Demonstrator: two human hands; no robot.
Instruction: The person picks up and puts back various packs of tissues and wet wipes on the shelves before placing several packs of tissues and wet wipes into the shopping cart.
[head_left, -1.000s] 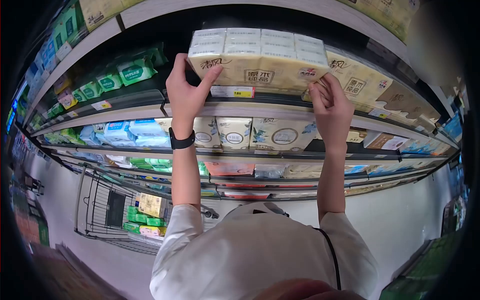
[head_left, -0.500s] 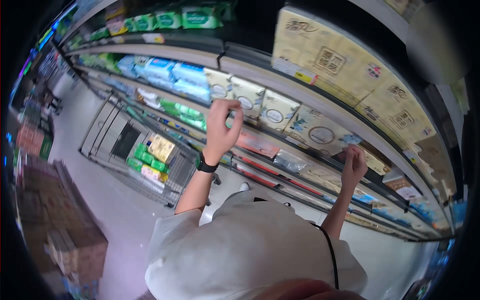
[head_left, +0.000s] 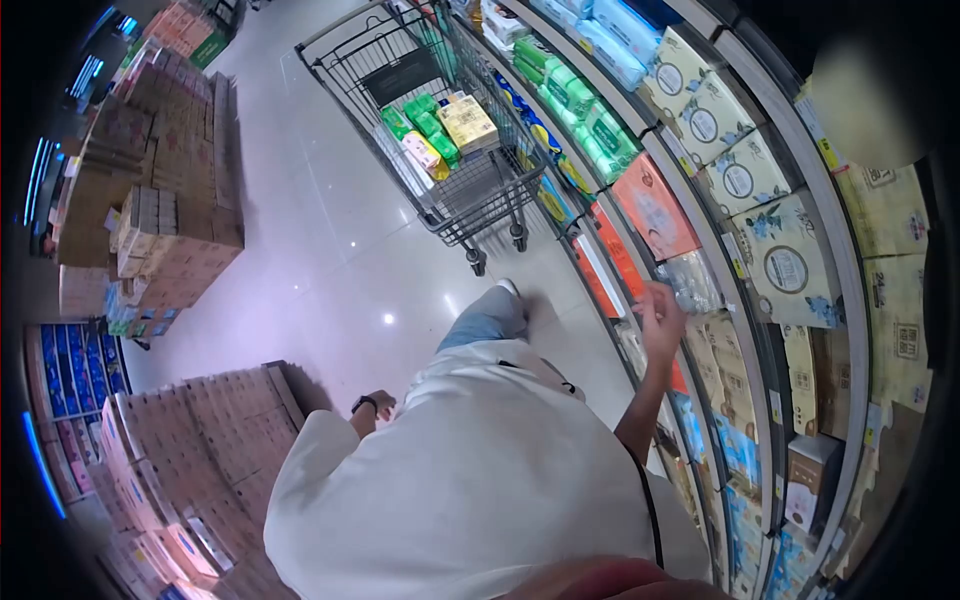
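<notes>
My left hand [head_left: 381, 405], with a black watch at its wrist, hangs low beside the white shirt [head_left: 470, 450]; its fingers are loosely bent and hold nothing visible. My right hand [head_left: 660, 308] is raised on the right side, fingers slightly apart and nothing seen in them. It is nearest to a clear plastic-wrapped pack [head_left: 690, 283] on the shelf; whether it touches the pack is unclear. Ahead stands a wire shopping cart [head_left: 478, 190], holding green packs [head_left: 430, 128], a yellow-beige pack [head_left: 468, 124] and a white-and-yellow pack [head_left: 421, 152].
Shelves of tissue packs curve along the right, with floral boxes [head_left: 786, 268] and an orange pack [head_left: 655, 208]. Stacked cartons [head_left: 200, 440] stand at lower left, and more cartons [head_left: 180, 250] farther ahead on the left. My foot [head_left: 509, 287] is on the shiny floor [head_left: 340, 290].
The view has turned left, so the shelves now lie at right and the cart is nearer the top middle. My left hand has dropped from in front of the shelf to my side.
</notes>
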